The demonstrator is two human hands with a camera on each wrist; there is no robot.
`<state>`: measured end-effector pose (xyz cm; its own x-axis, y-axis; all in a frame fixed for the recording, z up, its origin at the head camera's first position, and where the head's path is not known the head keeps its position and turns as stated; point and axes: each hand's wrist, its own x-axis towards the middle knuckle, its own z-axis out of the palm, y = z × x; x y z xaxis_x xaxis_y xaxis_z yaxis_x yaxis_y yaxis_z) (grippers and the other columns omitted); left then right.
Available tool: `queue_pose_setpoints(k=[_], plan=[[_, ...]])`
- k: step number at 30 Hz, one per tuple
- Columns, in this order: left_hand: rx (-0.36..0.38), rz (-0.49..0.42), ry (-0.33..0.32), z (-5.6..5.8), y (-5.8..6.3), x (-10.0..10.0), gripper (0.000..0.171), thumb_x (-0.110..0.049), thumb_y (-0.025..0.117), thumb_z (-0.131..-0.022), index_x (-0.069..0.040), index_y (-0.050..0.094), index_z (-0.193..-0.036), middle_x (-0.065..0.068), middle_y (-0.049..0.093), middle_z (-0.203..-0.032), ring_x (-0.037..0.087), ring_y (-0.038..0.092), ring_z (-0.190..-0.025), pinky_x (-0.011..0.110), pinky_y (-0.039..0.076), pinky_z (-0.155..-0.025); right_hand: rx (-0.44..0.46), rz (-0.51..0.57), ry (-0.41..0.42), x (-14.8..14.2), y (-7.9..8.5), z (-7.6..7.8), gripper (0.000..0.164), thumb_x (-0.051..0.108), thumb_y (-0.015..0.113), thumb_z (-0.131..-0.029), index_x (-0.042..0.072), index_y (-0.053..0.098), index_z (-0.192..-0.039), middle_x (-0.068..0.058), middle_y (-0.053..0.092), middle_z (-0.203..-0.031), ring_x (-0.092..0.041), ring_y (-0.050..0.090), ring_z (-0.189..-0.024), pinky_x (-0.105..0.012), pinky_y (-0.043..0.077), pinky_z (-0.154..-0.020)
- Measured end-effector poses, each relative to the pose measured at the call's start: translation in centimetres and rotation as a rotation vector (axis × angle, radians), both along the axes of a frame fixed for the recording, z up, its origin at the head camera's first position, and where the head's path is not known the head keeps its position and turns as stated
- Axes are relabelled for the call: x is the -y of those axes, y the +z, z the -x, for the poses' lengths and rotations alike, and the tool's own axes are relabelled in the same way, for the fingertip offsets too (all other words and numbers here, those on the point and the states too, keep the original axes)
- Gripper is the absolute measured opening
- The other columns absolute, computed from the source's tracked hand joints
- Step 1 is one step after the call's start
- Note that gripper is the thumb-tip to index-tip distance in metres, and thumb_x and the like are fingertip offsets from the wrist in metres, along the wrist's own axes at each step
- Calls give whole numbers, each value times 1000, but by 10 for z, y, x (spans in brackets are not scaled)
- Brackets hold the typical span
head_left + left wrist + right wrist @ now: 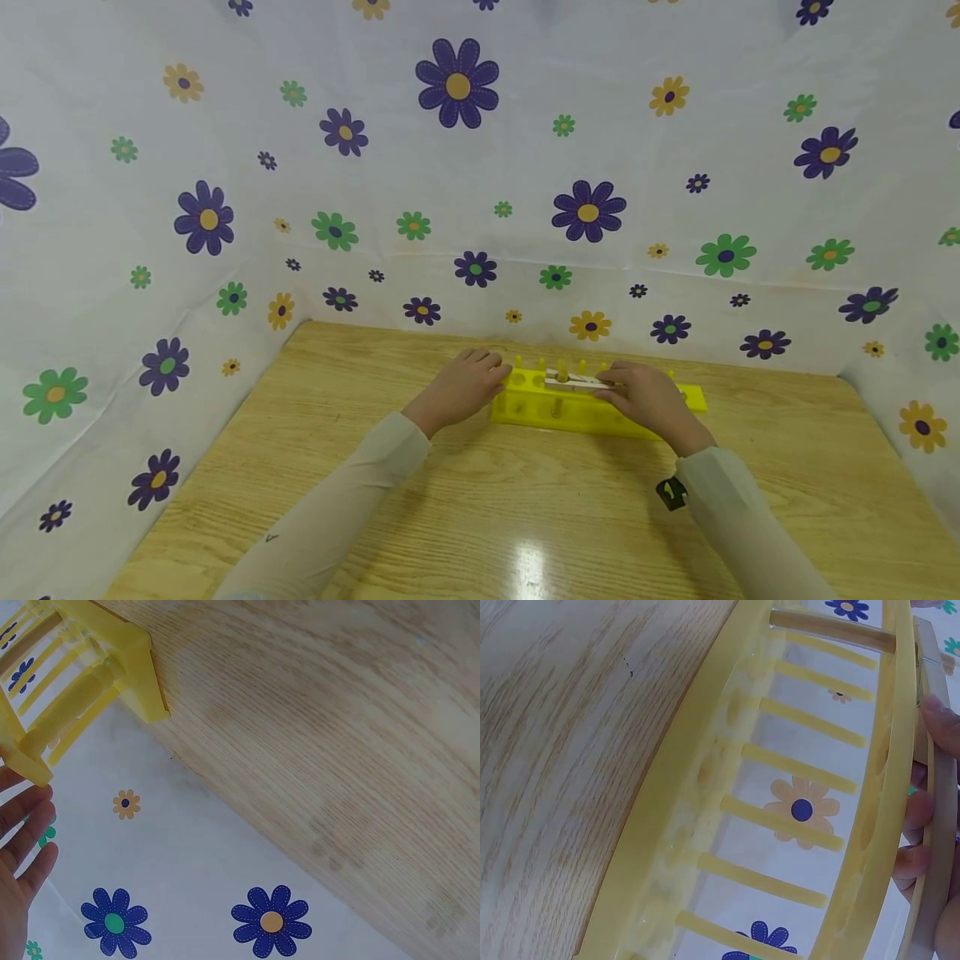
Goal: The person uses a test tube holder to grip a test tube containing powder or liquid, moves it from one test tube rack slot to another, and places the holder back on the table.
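While the right hand has its fingers bent round one wooden clamp, the left hand, fingers pretty relaxed, touches the left end of one yellow rack, near the middle of the table's back edge; I can make out one tannish tube standing in it, clamp tip by its top; the right wrist's dark gadget shows what looks like a "1"; the left sleeve's tiny mark is unreadable.

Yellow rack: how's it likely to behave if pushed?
The yellow rack is probably light for its size, being an open frame. Likely fairly stiff: its long top shows no obvious sag. Could tip under a high push across its narrow width.
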<state>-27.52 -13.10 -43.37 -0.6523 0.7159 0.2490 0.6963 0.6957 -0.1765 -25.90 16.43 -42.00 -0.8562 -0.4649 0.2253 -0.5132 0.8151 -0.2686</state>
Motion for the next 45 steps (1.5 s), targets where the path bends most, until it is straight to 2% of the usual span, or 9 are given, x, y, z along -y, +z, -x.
queue_pose_setpoints(k=[11,19,26,32,38,45], plan=[[-5,-9,2,-1,2,0,16,-25,55,-95,-14,57,-106,0,59,-100,17,55,-96,32,47,-93,18,15,-16,1,2,0,30,26,67,-87,4,70,-107,-11,71,-101,-24,67,-85,-42,55,-81],[40,-5,19,-1,1,0,19,-27,55,-95,-15,58,-110,0,60,-104,18,55,-99,33,46,-96,-13,22,-9,0,-2,-1,29,24,69,-85,3,71,-104,-11,71,-99,-23,67,-81,-41,55,-77],[20,-25,7,-1,1,1,19,-26,57,-94,-14,58,-108,1,60,-104,19,55,-99,35,46,-95,0,9,-14,1,0,-1,30,26,67,-86,4,70,-106,-11,70,-103,-24,68,-85,-42,55,-79],[62,-10,33,-2,2,0,21,-27,55,-95,-15,58,-112,1,61,-108,19,56,-104,36,45,-99,24,-7,-34,2,5,-2,31,27,66,-87,4,69,-108,-12,70,-105,-25,68,-87,-42,55,-81],[59,3,42,-3,3,-1,21,-27,54,-96,-14,58,-111,1,61,-108,18,56,-104,35,45,-99,32,-10,-39,3,8,-2,32,28,65,-88,4,69,-109,-12,70,-106,-26,67,-90,-43,54,-82],[37,-7,25,-3,3,0,19,-26,54,-96,-14,58,-110,1,61,-105,18,56,-101,34,46,-98,10,-7,-25,3,8,-2,31,28,66,-87,5,70,-108,-9,71,-100,-22,67,-84,-41,55,-78]])
